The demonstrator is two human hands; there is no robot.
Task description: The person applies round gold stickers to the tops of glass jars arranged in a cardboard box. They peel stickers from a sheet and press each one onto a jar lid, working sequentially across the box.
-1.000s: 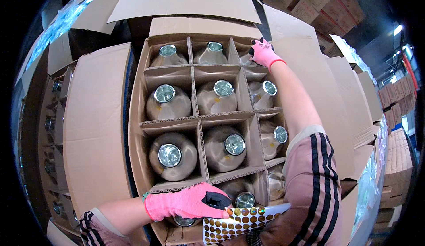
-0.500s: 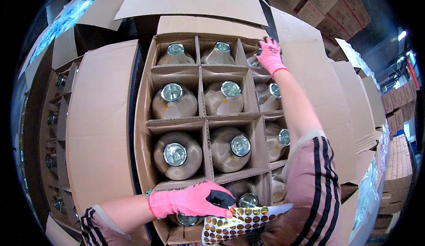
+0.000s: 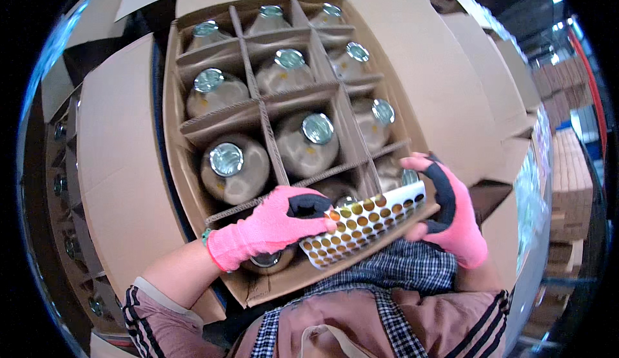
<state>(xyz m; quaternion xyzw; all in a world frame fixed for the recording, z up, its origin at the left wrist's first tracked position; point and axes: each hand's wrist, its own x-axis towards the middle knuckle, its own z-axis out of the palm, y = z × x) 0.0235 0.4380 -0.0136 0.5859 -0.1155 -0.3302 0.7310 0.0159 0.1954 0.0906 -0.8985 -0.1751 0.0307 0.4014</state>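
Note:
My left hand [image 3: 274,222], in a pink glove with bare fingertips, pinches the left end of a white sheet of round gold stickers [image 3: 361,224]. The sheet lies slanted over the near end of a divided cardboard box [image 3: 169,94]. At the sheet's right end is my right hand [image 3: 456,213], gloved alike. Its thumb and forefinger are spread apart, with nothing visible between them. In the box's compartments stand several clear round glass bottles [image 3: 237,171], mouths up. Small yellowish spots show on some of them. The sheet and my left hand partly hide the nearest bottles.
A long cardboard flap [image 3: 119,152] stands between this box and another box of bottles [image 3: 61,184] on the left. Wide flaps [image 3: 445,81] spread out on the right. Stacked cartons [image 3: 567,184] and bluish plastic wrap [image 3: 530,197] are farther right.
My right hand has come back from the far right compartment to the sheet's right end. My left hand still holds the sheet, now higher in view. The view has tilted and shifted.

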